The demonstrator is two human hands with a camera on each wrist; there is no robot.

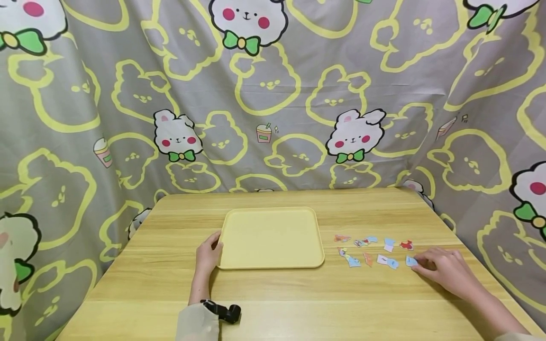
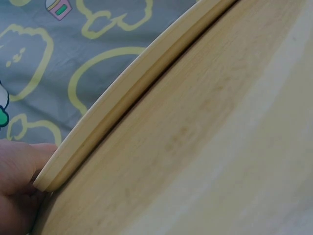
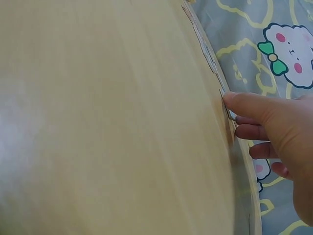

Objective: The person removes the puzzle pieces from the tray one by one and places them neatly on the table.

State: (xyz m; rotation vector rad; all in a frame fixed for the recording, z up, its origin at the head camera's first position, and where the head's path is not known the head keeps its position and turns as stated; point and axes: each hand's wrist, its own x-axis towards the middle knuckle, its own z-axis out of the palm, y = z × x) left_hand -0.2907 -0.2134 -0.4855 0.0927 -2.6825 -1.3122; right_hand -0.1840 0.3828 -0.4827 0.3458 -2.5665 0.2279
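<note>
A pale yellow tray (image 1: 273,237) lies on the wooden table. At its left edge my left hand (image 1: 208,255) holds the rim, with the thumb on the near side; the left wrist view shows the hand (image 2: 22,178) at the tray's corner (image 2: 54,178). Over on the right, my right hand (image 1: 445,267) pinches a small light-blue puzzle piece (image 1: 411,261) between thumb and fingers. In the right wrist view this hand (image 3: 276,127) has its thumb on the thin piece (image 3: 231,113), seen almost edge-on. Its underside is hidden.
Several flat puzzle pieces lie between tray and right hand, among them a red piece (image 1: 407,245), an orange piece (image 1: 368,258) and a blue one (image 1: 354,261). A patterned curtain (image 1: 273,94) hangs round the table (image 1: 298,308). A black wrist device (image 1: 226,312) sits on the left sleeve.
</note>
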